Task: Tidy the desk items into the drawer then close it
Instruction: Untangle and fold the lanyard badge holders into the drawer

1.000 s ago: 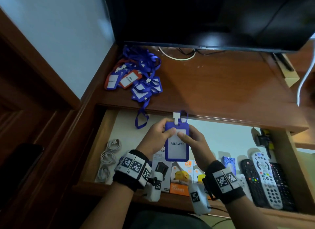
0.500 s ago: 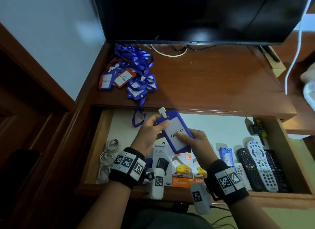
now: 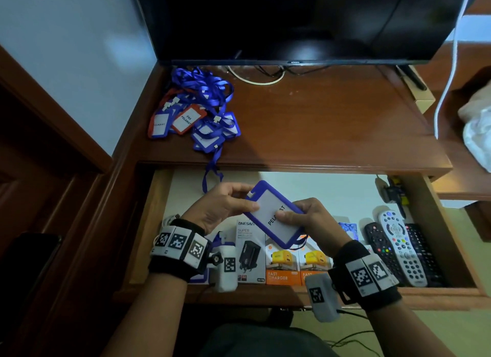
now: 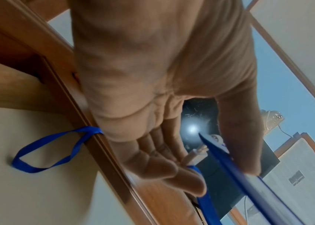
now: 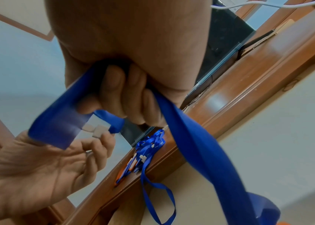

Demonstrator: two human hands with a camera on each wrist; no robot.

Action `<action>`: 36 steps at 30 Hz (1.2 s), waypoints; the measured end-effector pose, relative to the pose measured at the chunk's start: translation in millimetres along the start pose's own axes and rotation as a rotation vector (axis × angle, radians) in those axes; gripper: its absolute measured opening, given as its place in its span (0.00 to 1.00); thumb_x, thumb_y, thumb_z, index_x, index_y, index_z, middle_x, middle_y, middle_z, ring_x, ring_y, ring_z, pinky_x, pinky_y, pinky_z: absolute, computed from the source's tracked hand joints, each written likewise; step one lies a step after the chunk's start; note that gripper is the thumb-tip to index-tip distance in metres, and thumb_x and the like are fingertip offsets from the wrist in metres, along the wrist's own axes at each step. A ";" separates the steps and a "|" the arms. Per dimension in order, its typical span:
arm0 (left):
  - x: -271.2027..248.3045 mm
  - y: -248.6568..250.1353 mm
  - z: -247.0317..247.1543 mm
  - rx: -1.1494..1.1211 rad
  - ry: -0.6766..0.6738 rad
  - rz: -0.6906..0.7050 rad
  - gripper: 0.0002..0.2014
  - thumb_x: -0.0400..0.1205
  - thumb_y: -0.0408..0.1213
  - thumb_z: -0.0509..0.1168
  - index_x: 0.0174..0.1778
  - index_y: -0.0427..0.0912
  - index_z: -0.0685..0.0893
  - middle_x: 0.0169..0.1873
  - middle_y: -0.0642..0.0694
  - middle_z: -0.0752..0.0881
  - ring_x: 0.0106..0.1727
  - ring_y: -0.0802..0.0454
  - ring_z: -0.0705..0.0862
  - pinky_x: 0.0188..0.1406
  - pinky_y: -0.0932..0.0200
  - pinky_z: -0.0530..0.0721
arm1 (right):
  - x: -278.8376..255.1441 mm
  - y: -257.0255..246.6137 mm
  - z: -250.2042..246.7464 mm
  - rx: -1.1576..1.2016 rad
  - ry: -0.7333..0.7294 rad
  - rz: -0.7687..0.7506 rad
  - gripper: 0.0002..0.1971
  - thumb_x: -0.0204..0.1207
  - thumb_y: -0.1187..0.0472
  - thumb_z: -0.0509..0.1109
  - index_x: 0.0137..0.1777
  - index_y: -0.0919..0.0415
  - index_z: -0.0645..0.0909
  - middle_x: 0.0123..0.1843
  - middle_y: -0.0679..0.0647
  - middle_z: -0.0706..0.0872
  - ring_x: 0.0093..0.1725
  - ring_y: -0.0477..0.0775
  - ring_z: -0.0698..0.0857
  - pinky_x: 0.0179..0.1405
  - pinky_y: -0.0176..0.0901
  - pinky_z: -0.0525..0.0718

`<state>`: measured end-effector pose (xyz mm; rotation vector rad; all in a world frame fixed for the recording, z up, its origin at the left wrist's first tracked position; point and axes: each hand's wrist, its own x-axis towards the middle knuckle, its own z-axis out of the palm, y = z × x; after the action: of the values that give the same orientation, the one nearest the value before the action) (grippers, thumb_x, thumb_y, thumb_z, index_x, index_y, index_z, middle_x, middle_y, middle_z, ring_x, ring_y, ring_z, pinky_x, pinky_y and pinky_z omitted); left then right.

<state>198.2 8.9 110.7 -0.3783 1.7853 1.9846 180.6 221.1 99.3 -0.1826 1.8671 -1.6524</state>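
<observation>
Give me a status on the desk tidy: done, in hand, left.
Done: chargers boxes and remotes already lie in the open drawer. In hand: the left hand and right hand hold one blue badge holder over it. Left: the lanyard pile on the desk, then closing the drawer.

A dark monitor [image 3: 292,21] stands at the tabletop's [image 3: 332,122] back edge, a white cable [image 3: 449,72] hanging at its right.
</observation>
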 end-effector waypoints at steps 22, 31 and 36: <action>-13.5 -6.0 -7.9 0.432 0.174 -0.063 0.15 0.66 0.31 0.80 0.46 0.46 0.87 0.54 0.48 0.85 0.59 0.49 0.82 0.63 0.46 0.81 | 3.3 11.6 16.0 -0.068 -0.054 0.078 0.06 0.75 0.62 0.73 0.41 0.66 0.85 0.34 0.54 0.89 0.31 0.46 0.88 0.29 0.30 0.81; -16.4 -11.6 -6.9 0.269 0.260 -0.116 0.09 0.77 0.25 0.69 0.44 0.45 0.87 0.41 0.46 0.87 0.45 0.49 0.82 0.56 0.50 0.81 | 5.2 14.1 19.2 0.089 -0.011 0.030 0.10 0.77 0.58 0.71 0.45 0.67 0.84 0.32 0.53 0.88 0.26 0.44 0.82 0.25 0.30 0.78; -18.1 -7.5 -15.8 -0.077 0.363 -0.053 0.09 0.78 0.20 0.64 0.43 0.37 0.85 0.35 0.41 0.87 0.39 0.47 0.78 0.35 0.60 0.72 | 2.7 19.5 23.2 0.067 -0.025 -0.078 0.17 0.65 0.44 0.77 0.38 0.59 0.88 0.33 0.64 0.77 0.27 0.54 0.67 0.25 0.38 0.68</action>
<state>216.2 -8.7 110.9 -0.8485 1.8855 2.0509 196.7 204.1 79.9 -0.2494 1.8033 -1.7545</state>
